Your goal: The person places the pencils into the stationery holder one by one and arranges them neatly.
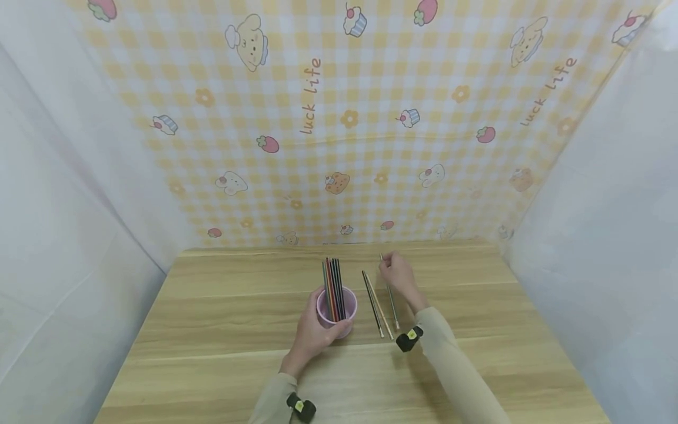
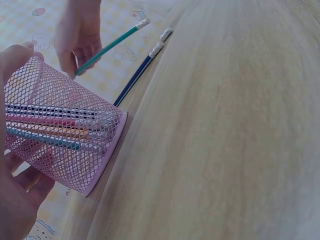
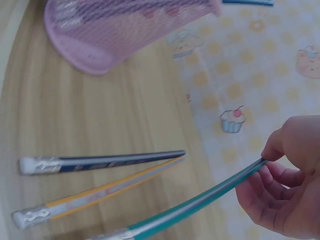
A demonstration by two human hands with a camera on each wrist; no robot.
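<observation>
My left hand [image 1: 311, 335] grips a pink mesh pen cup [image 2: 82, 165] round its side. Several pencils [image 1: 332, 288] stand in the cup, leaning together, with red, teal and dark ones among them. To the right of the cup, my right hand [image 1: 401, 277] pinches a green pencil [image 3: 187, 206] near its far end between thumb and fingers. Its eraser end points back toward the person, and in the left wrist view it looks raised off the table. Between cup and right hand lie a dark blue pencil [image 3: 120, 160] and a yellow pencil [image 3: 110, 191], their far tips close together.
The wooden table [image 1: 222, 318] carries all of these. Behind it hangs a yellow checked cloth [image 1: 296, 176] with cartoon prints. White sheets [image 1: 69, 235] close off the left and right sides. A black camera [image 1: 409, 339] is strapped to each wrist.
</observation>
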